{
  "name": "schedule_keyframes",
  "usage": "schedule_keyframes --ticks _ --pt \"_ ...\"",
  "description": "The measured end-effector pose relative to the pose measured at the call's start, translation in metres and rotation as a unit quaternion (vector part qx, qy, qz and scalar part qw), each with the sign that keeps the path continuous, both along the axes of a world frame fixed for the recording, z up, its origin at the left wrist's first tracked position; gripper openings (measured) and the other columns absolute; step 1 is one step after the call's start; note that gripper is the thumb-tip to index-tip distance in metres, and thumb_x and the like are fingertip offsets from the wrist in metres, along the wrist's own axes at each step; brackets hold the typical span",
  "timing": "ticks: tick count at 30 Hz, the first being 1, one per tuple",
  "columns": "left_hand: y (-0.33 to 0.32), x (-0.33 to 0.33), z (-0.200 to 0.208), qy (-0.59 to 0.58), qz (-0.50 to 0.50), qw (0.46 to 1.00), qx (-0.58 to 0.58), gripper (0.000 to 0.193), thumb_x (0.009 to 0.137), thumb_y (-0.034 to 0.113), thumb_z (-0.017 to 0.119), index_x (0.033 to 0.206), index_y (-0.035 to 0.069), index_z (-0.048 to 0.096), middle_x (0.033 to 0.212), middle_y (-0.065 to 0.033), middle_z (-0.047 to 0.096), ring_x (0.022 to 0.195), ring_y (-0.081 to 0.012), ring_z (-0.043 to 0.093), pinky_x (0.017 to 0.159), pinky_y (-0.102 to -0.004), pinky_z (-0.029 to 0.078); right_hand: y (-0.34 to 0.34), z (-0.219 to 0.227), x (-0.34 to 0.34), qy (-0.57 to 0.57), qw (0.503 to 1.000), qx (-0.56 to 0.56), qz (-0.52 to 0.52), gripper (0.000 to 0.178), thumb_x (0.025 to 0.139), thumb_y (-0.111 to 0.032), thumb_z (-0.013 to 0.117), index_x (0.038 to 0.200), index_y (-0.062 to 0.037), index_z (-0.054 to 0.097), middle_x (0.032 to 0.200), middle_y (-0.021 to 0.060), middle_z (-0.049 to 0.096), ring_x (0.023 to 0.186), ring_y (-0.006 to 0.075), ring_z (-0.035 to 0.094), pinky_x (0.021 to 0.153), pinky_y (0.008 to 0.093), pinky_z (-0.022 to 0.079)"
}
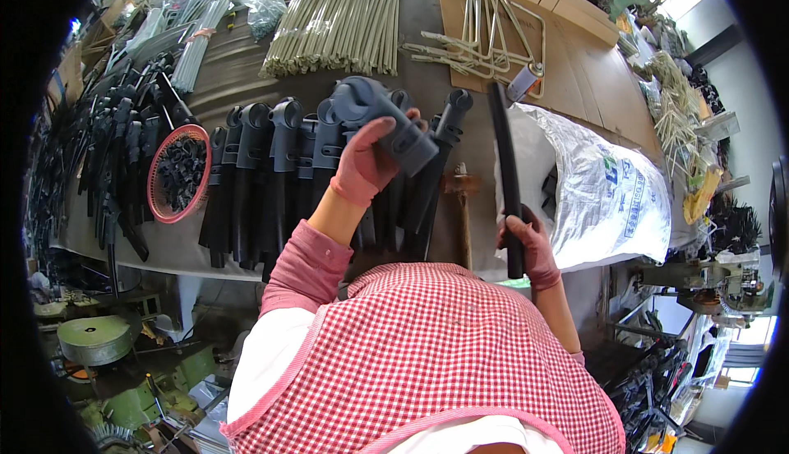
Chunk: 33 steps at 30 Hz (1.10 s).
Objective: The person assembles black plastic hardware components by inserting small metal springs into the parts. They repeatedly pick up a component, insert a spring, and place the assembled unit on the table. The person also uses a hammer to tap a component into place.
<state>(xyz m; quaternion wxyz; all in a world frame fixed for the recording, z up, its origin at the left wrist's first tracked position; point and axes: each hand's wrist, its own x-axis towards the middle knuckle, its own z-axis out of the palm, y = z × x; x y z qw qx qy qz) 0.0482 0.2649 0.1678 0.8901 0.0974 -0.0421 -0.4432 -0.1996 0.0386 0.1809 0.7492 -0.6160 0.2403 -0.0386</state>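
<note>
Raised over the bench, my left hand [367,161] is closed around a dark grey plastic fitting [386,125] with a round ring at its upper end. My right hand [528,244] grips the lower end of a black tube [507,175], which stands nearly upright and apart from the fitting. Both hands wear pinkish fingerless coverings. Behind and left of my left hand lies a row of black tubes with grey fittings [261,146] on their far ends. A hammer [463,199] with a wooden handle lies between my hands.
A pink basket [205,183] of small black parts sits at the left. Right of my right hand lies a white woven sack [612,183]. Bundled metal rods [337,23], bent wire frames [485,31], a spray can [524,82] and cardboard [575,68] cover the far side.
</note>
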Motion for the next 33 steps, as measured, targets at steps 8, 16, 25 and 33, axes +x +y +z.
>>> schedule_keyframes --ticks 8,16,25,33 --pt "0.004 0.025 0.054 -0.138 0.184 0.973 -0.023 0.027 0.092 0.015 0.065 0.117 0.005 0.059 0.108 -0.0106 0.065 0.104 -0.0251 0.064 0.096 -0.0439 0.052 0.031 0.040 0.010 -0.047 0.958 0.184 0.215 0.078 0.078 -0.046 0.074 0.131 0.0066 0.051 0.087 0.0159 0.068 0.067 0.0191 0.067 0.062 0.0277 0.054" --pt "0.022 0.016 0.075 -0.120 0.193 0.970 -0.089 0.022 0.091 0.014 0.065 0.111 0.007 0.059 0.106 -0.0101 0.063 0.107 -0.0311 0.062 0.099 -0.0524 0.049 0.034 0.024 0.005 -0.078 0.850 0.456 0.251 0.091 0.078 -0.045 0.064 0.140 0.0148 0.038 0.091 0.0279 0.068 0.052 0.0226 0.065 0.049 0.0241 0.054" --pt "0.012 0.017 0.082 -0.121 0.246 0.951 -0.145 0.016 0.094 0.014 0.063 0.109 0.010 0.059 0.103 -0.0072 0.062 0.105 -0.0271 0.062 0.107 -0.0646 0.042 0.051 0.037 0.015 -0.042 0.905 0.328 0.267 0.077 0.080 -0.037 0.068 0.137 0.0087 0.045 0.085 0.0195 0.068 0.059 0.0175 0.065 0.052 0.0248 0.053" --pt "0.013 0.019 0.090 -0.118 0.258 0.948 -0.145 0.021 0.094 0.015 0.065 0.113 0.011 0.059 0.098 -0.0088 0.062 0.098 -0.0261 0.063 0.107 -0.0638 0.041 0.062 0.040 0.025 0.022 0.914 0.250 0.320 0.073 0.083 -0.038 0.072 0.135 0.0083 0.050 0.079 0.0139 0.069 0.059 0.0149 0.065 0.056 0.0234 0.054"
